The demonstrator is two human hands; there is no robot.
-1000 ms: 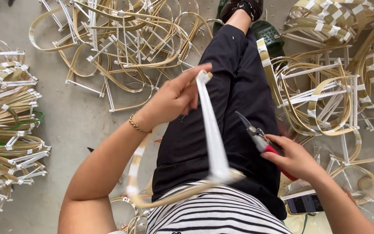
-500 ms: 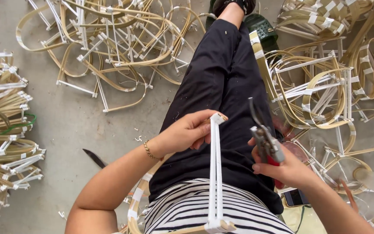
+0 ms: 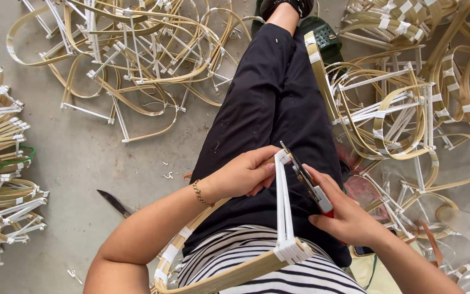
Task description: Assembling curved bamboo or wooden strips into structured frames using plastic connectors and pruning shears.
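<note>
At lower centre, the left hand [image 3: 243, 174] pinches the taped top of a bamboo frame [image 3: 284, 218] standing over the lap. The right hand [image 3: 346, 218], fist closed around red-handled cutters [image 3: 308, 182], points their blades at that tip.

The left hand [image 3: 243, 177] pinched the top end of a white-wrapped bamboo frame [image 3: 284, 218] between its fingers [image 3: 265, 163], the frame standing upright over the lap. Just beside those fingers, the right hand [image 3: 344, 215] gripped red-handled pliers [image 3: 308, 182], whose tip met the frame's top end. Heaps of similar frames [image 3: 131, 60] lay on the floor beyond.
</note>
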